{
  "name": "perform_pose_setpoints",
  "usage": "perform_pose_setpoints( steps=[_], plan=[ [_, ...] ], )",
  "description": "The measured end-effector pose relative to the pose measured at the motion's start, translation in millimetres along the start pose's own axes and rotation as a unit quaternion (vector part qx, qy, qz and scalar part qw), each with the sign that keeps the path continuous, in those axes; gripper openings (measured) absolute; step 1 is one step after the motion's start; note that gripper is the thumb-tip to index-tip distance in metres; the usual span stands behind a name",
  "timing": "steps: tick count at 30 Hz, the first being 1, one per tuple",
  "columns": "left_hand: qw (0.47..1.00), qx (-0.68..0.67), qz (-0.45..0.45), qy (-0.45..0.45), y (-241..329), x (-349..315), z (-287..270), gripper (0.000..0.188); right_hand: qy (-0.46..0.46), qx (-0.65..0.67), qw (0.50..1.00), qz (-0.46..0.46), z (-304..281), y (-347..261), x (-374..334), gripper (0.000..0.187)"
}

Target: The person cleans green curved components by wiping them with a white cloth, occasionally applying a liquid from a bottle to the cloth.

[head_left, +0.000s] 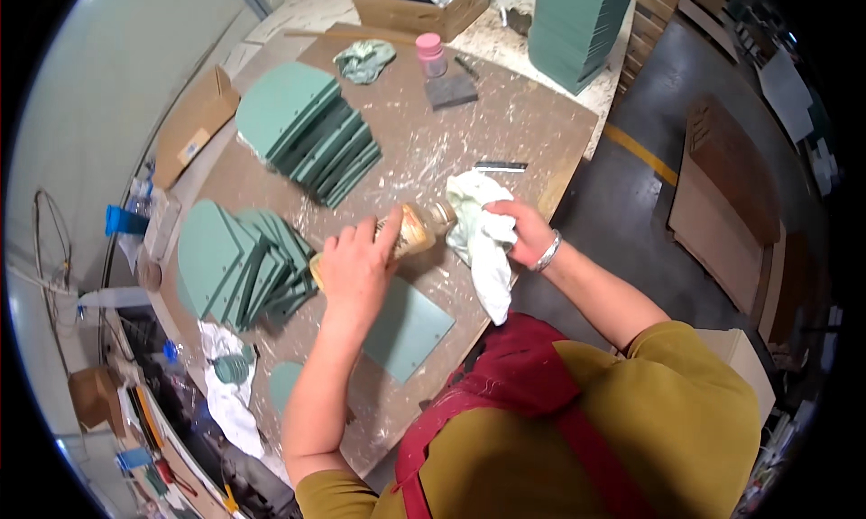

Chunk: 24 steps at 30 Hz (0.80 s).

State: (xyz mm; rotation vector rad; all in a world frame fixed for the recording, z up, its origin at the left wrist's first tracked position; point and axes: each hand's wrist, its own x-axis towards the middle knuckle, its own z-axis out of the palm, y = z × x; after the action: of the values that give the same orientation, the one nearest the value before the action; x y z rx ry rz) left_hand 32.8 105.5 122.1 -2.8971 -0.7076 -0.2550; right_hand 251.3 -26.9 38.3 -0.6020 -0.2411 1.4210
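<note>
From the head view, my left hand wraps a small amber bottle, fingers pressed around its body, tipping it on its side over the bench. The bottle carries a pale label band around its middle, and its mouth points into a white rag. My right hand bunches that rag, fingers pinching the cloth up against the bottle's mouth, the loose end hanging down past the bench edge.

Taking the bottle as landmark: just below it a flat green panel lies on the bench, partly under my left forearm. To its left sits a fanned stack of green panels with rounded tops; beyond it, farther up, a second fanned stack. Far above the bottle stand a pink-capped jar, a dark sanding block and a crumpled greenish cloth. Behind those, an open brown cardboard box, and to its right a tall pile of green boards. A folded cardboard piece with a small white label lies far upper left.
</note>
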Motion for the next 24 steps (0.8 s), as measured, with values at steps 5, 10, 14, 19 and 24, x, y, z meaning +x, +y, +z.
perform_pose_setpoints(
  steps=[5,10,14,19,24],
  plan=[
    [0.999,-0.013,-0.004,-0.029,-4.3,-20.5,2.5,0.078,0.027,0.027,0.998,0.055,-1.6,11.8,1.1,0.047],
    [0.999,-0.013,0.008,-0.038,-11.5,-28.9,-6.2,0.073,0.033,0.077,0.994,0.074,-25.4,18.7,6.9,0.045],
    [0.998,-0.034,0.008,-0.042,-14.2,-25.5,2.5,0.069,0.009,0.101,0.989,0.11,-10.4,23.9,1.3,0.041],
    [0.959,-0.275,-0.066,0.013,-32.9,-0.2,50.5,0.068,-0.001,0.128,0.989,0.07,2.7,-0.7,6.5,0.041],
    [0.793,-0.568,-0.19,0.112,-57.0,31.5,88.4,0.066,0.005,0.074,0.997,0.023,19.7,-27.5,-15.3,0.042]
  ],
)
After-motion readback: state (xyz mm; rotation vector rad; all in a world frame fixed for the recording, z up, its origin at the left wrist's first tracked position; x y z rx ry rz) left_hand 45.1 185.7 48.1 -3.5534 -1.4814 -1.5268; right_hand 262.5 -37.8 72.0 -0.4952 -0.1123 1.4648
